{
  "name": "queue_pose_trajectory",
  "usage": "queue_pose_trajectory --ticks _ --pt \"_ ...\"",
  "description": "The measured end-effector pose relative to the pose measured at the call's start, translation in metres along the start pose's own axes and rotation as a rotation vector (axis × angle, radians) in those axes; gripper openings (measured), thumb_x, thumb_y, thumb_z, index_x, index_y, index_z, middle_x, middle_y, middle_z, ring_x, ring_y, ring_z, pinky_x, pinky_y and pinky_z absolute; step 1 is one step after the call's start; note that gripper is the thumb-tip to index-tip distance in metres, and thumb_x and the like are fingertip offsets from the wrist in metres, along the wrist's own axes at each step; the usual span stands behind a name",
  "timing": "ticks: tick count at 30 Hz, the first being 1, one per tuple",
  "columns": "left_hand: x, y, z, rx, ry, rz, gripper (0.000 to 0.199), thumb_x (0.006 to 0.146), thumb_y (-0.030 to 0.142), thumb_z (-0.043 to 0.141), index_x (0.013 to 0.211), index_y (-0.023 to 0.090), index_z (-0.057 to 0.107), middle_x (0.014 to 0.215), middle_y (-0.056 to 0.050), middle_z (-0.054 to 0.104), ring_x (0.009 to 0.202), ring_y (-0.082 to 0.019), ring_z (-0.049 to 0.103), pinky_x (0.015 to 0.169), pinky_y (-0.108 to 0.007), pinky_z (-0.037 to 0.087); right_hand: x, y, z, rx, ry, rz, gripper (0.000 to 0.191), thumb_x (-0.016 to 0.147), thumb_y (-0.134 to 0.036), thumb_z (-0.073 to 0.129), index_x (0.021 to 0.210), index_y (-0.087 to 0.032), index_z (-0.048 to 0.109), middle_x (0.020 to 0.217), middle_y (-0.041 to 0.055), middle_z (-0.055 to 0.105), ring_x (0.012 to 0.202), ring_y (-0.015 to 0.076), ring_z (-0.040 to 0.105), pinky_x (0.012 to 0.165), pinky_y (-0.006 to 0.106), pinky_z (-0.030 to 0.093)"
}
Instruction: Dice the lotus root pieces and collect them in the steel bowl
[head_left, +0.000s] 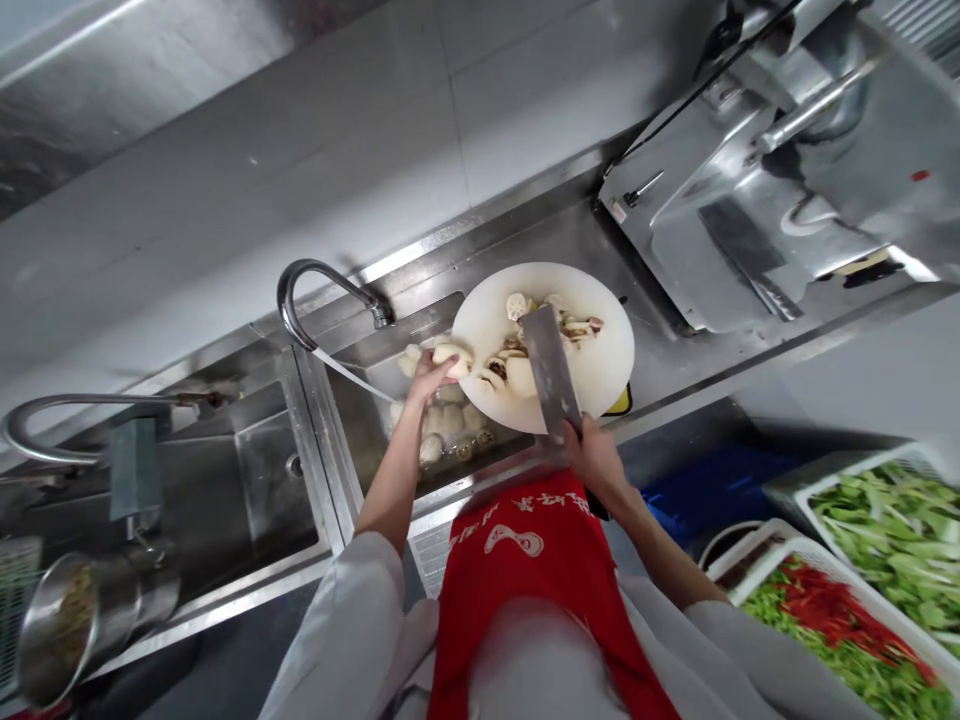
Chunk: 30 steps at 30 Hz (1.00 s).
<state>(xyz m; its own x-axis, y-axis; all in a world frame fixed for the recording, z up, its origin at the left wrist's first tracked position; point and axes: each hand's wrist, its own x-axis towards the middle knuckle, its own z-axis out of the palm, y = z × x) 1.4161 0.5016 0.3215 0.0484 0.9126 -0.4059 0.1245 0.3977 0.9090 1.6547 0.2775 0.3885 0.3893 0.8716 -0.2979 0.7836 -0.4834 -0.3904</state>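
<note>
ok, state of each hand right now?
Left hand: closed around a peeled lotus root.
Right hand: closed on the handle end of a cleaver.

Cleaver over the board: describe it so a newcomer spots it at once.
Start at the right-hand metal sink; a round white cutting board overlaps it. Over that board is the cleaver, its handle in the right hand. Among the pale cut pieces, only it is a broad grey rectangular blade.

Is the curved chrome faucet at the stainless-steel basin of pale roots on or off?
On: a thin white stream of water runs from the curved chrome faucet down into the basin, where pale roots lie.
</note>
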Motion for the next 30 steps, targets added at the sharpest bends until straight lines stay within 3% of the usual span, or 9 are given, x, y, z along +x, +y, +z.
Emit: queue_pose_trajectory --ticks 2,7,13,19,24,30 --pt "-0.015 -0.011 0.0 -0.067 -0.005 -0.002 0.056 0.068 0.039 0.081 0.109 0.018 0.05 0.111 -0.01 0.063 0.084 -0.017 0.069 0.063 -0.027 0.06 0.003 -0.025 0.004 -0.069 -0.077 -0.03 0.034 0.099 -0.039 0.032 0.106 -0.015 0.055 0.081 0.0114 0.069 0.075 0.0233 0.065 0.062 0.028 0.035" --pt "-0.045 -0.019 0.009 -0.102 0.121 0.09 0.053 0.08 0.039 0.069 0.122 0.025 0.041 0.114 -0.007 0.062 0.088 -0.017 0.069 0.061 -0.027 0.061 0.013 -0.087 0.014 -0.215 -0.173 -0.23 0.031 0.099 -0.025 0.03 0.119 -0.01 0.048 0.088 0.0141 0.069 0.082 0.0239 0.067 0.07 0.029 0.043" --pt "-0.048 -0.017 0.011 -0.089 0.116 0.031 0.045 0.08 0.034 0.065 0.116 0.022 0.04 0.114 -0.008 0.061 0.085 -0.018 0.068 0.059 -0.03 0.062 0.026 -0.139 0.031 -0.326 -0.194 -0.32 0.041 0.095 -0.013 0.028 0.134 -0.007 0.039 0.099 0.0182 0.069 0.092 0.0248 0.068 0.077 0.033 0.049" --pt "-0.048 -0.003 0.008 -0.132 0.137 0.152 0.05 0.075 0.035 0.07 0.114 0.023 0.04 0.105 -0.004 0.062 0.079 -0.015 0.067 0.058 -0.027 0.061 0.024 -0.15 0.028 -0.337 -0.171 -0.333 0.038 0.097 -0.014 0.024 0.129 -0.009 0.044 0.099 0.0197 0.068 0.091 0.025 0.068 0.077 0.034 0.05" --pt "-0.058 0.03 0.022 -0.194 0.103 0.262 0.057 0.075 0.042 0.071 0.118 0.024 0.038 0.102 -0.003 0.062 0.078 -0.015 0.067 0.062 -0.03 0.062 0.027 -0.151 0.001 -0.34 -0.106 -0.343 0.037 0.096 -0.013 0.026 0.127 -0.007 0.045 0.101 0.0212 0.068 0.093 0.0253 0.067 0.077 0.032 0.049" --pt "-0.088 0.061 0.038 -0.21 0.025 0.342 0.057 0.078 0.051 0.067 0.123 0.026 0.042 0.111 -0.006 0.061 0.09 -0.018 0.068 0.068 -0.029 0.062 0.062 -0.133 -0.03 -0.339 -0.038 -0.326 0.039 0.096 -0.016 0.03 0.132 -0.004 0.039 0.1 0.0198 0.068 0.095 0.0275 0.066 0.079 0.034 0.048"
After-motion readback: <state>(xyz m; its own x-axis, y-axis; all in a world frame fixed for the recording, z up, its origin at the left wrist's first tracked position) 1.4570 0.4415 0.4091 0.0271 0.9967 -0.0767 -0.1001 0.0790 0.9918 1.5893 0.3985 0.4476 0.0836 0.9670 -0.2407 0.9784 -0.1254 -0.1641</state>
